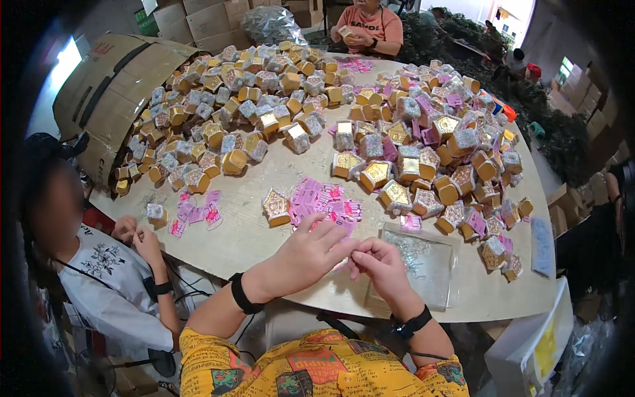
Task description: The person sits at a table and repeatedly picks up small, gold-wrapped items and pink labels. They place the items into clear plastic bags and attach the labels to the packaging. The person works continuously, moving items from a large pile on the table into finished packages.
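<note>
My left hand (301, 257) reaches over a loose pile of pink printed cards (321, 198), its outer fingers fanned out. Its forefinger meets the fingertips of my right hand (382, 266), which are pinched together. Whatever lies between the fingertips is too small or hidden to make out; a bit of pink shows under my left hand. Beside the card pile stands a house-shaped gold trinket box (276, 206) in clear wrap. Close to my right hand, a clear plastic tray (452, 264) holds small transparent pieces (413, 255).
Wrapped gold boxes heap up at the left (231, 99) and right (450, 152) of the table (264, 173). A large carton (99, 99) lies tipped at far left. One co-worker (109, 264) sits at my left, another (374, 30) across the table. A blue-white strip (542, 248) lies at the right edge.
</note>
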The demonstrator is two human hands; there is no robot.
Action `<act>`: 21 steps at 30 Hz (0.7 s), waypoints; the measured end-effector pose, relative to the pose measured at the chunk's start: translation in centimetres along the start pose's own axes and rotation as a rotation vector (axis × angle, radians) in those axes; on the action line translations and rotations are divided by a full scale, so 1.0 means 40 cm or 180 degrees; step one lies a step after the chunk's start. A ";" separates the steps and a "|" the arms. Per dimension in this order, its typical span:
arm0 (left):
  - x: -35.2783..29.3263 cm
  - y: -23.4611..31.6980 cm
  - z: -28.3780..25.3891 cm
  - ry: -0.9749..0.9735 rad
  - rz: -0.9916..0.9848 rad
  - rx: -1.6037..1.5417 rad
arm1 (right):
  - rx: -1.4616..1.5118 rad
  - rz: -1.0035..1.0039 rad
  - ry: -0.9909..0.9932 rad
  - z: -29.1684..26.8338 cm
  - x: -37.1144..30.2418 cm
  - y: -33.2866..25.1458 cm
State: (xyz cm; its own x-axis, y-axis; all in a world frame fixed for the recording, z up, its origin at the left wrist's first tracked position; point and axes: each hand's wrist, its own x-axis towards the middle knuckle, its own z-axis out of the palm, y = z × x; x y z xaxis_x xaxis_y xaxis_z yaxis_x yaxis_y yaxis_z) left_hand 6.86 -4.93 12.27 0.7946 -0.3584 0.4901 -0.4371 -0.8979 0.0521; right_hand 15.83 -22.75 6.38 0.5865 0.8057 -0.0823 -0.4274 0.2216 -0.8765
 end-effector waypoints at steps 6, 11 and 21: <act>0.000 0.005 -0.006 -0.0293 0.0431 0.0513 | -0.0183 0.0157 0.0035 -0.006 -0.008 0.003; -0.023 0.010 0.018 -0.0346 0.0022 -0.0097 | -0.1415 -0.0132 0.0191 0.012 -0.027 -0.002; -0.081 -0.035 0.067 -0.0991 -0.2457 -0.3945 | -0.4910 -0.2781 -0.0430 0.051 -0.032 -0.019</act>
State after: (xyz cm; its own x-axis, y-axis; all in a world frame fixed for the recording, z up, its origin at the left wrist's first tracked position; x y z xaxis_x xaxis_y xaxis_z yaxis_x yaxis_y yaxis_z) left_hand 6.03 -3.19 8.28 0.9768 -0.0905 -0.1942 0.1780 -0.1615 0.9707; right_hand 14.00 -22.83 8.12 0.1786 0.7998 0.5731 0.9668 -0.0343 -0.2533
